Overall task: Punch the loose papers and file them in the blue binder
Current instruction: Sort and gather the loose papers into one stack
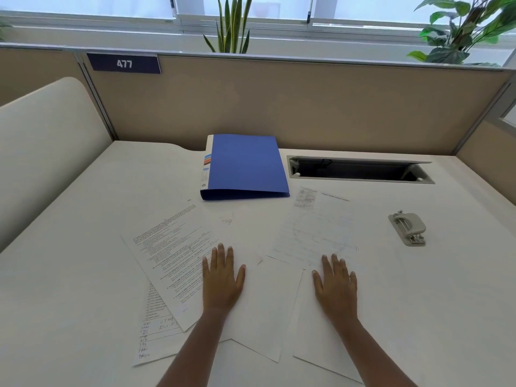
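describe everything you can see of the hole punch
The hole punch is a small, pale grey two-hole model that looks like metal or plastic. It has a flat base and a rounded lever on top, with silver fittings showing at its ends. It lies flat on the white desk, far right, clear of the papers and both hands, with nothing else touching it.

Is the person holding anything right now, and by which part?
Nothing is held. The left hand and right hand lie flat, palms down and fingers spread, on the loose papers.
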Action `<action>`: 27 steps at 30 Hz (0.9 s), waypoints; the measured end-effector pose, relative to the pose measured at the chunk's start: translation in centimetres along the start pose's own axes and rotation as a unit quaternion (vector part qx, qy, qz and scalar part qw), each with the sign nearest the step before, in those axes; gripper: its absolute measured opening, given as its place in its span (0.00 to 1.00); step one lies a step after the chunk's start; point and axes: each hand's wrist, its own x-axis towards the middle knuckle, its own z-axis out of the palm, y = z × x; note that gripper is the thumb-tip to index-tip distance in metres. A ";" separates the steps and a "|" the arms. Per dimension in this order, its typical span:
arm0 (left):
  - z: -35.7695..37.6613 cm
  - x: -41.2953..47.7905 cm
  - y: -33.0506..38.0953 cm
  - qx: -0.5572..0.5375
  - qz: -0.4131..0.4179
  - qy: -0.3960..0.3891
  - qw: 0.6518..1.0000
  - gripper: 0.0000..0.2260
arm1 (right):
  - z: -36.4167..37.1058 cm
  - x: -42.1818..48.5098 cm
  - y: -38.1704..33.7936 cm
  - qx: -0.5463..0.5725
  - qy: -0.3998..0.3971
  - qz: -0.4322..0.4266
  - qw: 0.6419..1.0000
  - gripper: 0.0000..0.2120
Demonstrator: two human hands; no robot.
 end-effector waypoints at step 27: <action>-2.5 -1.4 1.6 -0.011 0.053 0.018 0.998 0.24 | -0.7 4.8 1.8 -0.122 -0.076 -0.107 0.984 0.25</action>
